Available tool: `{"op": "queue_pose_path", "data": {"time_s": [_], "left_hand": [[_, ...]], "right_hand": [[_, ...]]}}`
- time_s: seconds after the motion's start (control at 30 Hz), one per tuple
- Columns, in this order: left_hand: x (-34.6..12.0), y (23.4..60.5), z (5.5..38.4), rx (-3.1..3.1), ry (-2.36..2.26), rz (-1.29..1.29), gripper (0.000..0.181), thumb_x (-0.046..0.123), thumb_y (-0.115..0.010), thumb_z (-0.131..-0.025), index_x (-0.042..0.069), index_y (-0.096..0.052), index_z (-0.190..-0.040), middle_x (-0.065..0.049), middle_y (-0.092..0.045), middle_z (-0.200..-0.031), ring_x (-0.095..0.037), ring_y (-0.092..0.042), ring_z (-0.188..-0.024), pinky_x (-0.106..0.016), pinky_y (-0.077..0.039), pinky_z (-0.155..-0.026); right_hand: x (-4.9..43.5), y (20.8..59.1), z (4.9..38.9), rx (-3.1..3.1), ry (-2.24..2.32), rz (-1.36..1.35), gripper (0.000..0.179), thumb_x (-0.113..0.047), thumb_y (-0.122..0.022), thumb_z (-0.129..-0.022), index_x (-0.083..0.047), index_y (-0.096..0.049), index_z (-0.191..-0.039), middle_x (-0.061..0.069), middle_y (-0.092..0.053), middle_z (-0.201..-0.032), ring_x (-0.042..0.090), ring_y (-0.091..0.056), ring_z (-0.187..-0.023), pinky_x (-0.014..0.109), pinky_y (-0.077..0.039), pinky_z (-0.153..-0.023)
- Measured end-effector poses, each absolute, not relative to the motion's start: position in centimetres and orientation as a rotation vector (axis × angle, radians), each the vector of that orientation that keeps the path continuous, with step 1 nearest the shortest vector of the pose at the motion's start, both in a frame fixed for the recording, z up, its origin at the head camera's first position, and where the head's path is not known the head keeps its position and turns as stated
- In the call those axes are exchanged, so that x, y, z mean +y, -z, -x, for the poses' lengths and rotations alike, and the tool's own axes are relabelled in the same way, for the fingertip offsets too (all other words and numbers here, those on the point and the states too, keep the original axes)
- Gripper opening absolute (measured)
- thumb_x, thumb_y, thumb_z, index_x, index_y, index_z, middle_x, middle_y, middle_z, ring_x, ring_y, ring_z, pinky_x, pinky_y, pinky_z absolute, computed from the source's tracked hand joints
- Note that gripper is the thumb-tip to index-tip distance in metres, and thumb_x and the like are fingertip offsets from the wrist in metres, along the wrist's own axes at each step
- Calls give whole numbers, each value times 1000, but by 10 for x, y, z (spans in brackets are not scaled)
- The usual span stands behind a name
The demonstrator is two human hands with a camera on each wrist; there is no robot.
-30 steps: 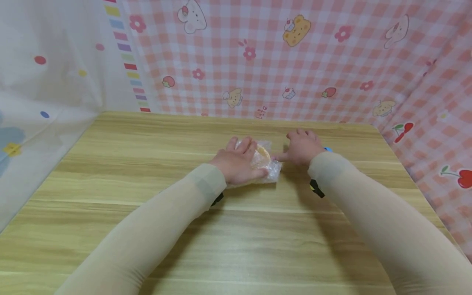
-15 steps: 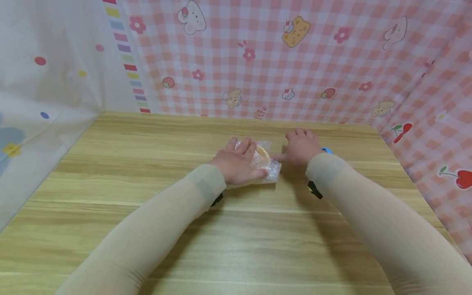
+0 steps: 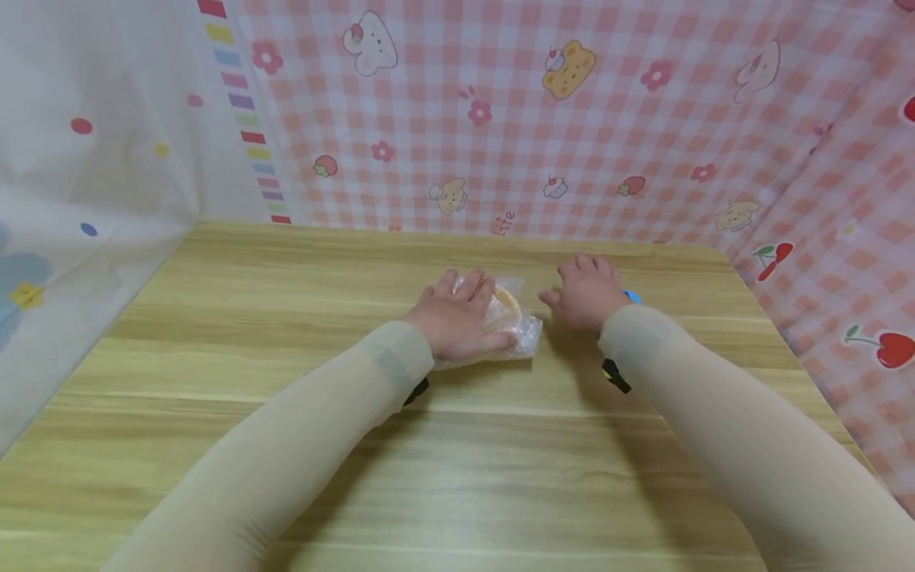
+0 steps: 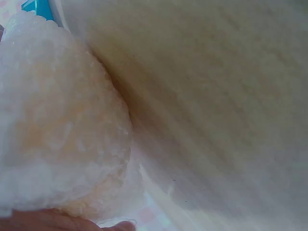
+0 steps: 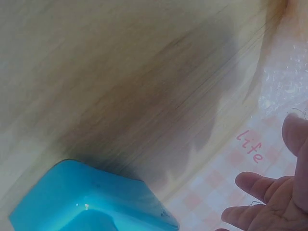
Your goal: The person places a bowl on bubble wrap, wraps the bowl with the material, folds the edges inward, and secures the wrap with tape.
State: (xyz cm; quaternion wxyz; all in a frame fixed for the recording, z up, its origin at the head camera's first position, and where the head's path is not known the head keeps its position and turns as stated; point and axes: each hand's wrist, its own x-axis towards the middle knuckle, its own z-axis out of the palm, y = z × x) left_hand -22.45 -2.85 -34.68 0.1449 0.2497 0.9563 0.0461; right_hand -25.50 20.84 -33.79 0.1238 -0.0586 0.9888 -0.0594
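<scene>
A flattish bundle in clear bubble wrap (image 3: 527, 337) lies on the table, and a tan curved rim (image 3: 510, 302) shows through the plastic. My left hand (image 3: 452, 319) rests on top of it, fingers spread and straight, hiding its left part. Seen close in the left wrist view, the wrapped bundle (image 4: 72, 110) bulges, with an orange-tan tint inside. To its right, a small gap away, my right hand (image 3: 588, 294) holds nothing, its thumb pointing toward the wrap. A glossy blue object (image 5: 86, 202) stands near the right hand in the right wrist view.
The wood-grain table (image 3: 457, 477) ends at a pink checked cloth (image 3: 429, 119) behind and on the right. A white dotted cloth (image 3: 107, 159) hangs on the left. Most of the blue object is behind the right wrist in the head view.
My right thumb has drawn back from the right edge of the bubble wrap, leaving a gap. The left hand stays on the bundle. The head view has tilted slightly.
</scene>
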Motion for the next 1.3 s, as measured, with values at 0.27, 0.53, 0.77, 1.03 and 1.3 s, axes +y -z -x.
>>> {"op": "queue_pose_path", "data": {"time_s": [0.27,0.53,0.77,1.03,1.3], "left_hand": [[-31,344,227,2773,-183,-728,113,90,-34,-92,15,-3,-171,-5,1,-180,-43,3,-164,-63,-8,-131],[-34,343,228,2782,-216,-728,115,92,-36,-89,17,-7,-171,-6,6,-179,-42,2,-164,-64,-6,-131],[-36,342,229,2786,-225,-723,114,94,-34,-88,21,-7,-172,-5,9,-179,-39,3,-165,-62,-4,-132],[-37,339,230,2779,-236,-740,111,92,-32,-90,21,-7,-171,-5,10,-179,-41,4,-165,-62,-4,-132],[-38,339,235,2796,-217,-769,106,90,-29,-93,21,-7,-171,-7,9,-179,-42,1,-164,-62,-7,-132]], "right_hand": [[209,340,256,2894,186,172,73,-48,-42,-112,5,-33,-161,33,-7,-173,56,-1,-158,70,-1,-128],[208,339,253,2897,221,183,70,-47,-39,-112,4,-34,-161,32,-6,-173,56,2,-159,69,1,-128],[206,339,253,2901,228,182,69,-46,-39,-113,4,-36,-160,32,-8,-173,56,1,-159,69,0,-128],[206,338,253,2897,237,178,68,-45,-39,-113,3,-36,-160,31,-6,-174,55,1,-159,69,1,-128],[206,338,253,2892,237,175,69,-46,-38,-113,4,-35,-161,31,-5,-174,55,2,-159,69,1,-128]]}}
